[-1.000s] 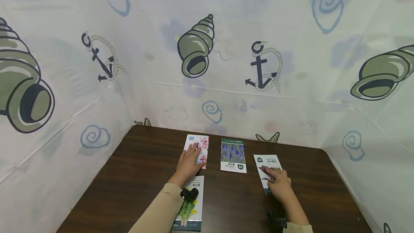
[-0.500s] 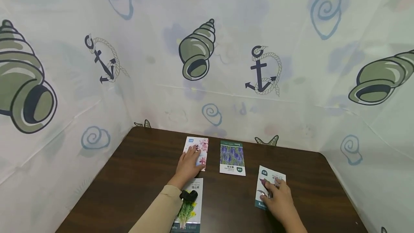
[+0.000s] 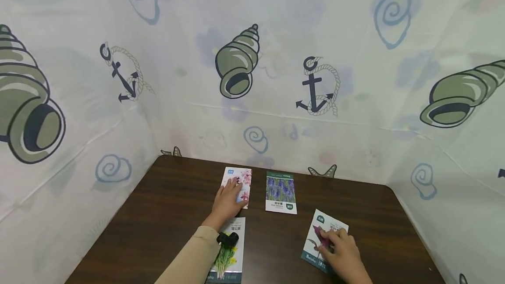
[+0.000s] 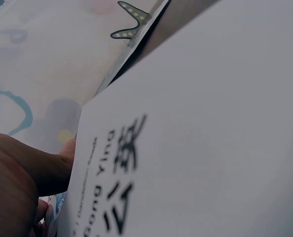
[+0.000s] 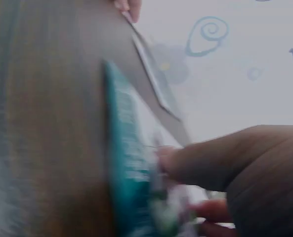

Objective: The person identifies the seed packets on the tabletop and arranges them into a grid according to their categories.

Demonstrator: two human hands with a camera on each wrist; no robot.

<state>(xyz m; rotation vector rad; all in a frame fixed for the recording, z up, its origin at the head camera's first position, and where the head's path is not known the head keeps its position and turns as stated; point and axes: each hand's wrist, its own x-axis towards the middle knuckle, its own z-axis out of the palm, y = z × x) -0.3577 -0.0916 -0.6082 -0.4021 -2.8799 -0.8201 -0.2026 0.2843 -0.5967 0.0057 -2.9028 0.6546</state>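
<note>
My left hand [image 3: 228, 200] lies with its fingers spread on a white packet with pink blossoms [image 3: 245, 179], at the back of the table. Under the left forearm is a dandelion seed packet [image 3: 236, 253], partly hidden; its white face with printing fills much of the left wrist view. At the right, the fingertips and thumb of my right hand [image 3: 344, 253] press on the face of a white and teal seed packet [image 3: 315, 255] with a purple plant picture. This packet sits at an angle on the table, its right part hidden by the hand.
A packet with purple flower spikes [image 3: 281, 189] lies between the two hands, further back. The dark brown wooden table [image 3: 158, 214] ends at a white cloth wall [image 3: 181, 117] printed with shells and anchors. A black strap device [image 3: 228, 239] is on the left wrist.
My right hand has drawn the white and teal packet toward the table's front and turned it, its lower end swinging left. My left hand stays on the pink-blossom packet.
</note>
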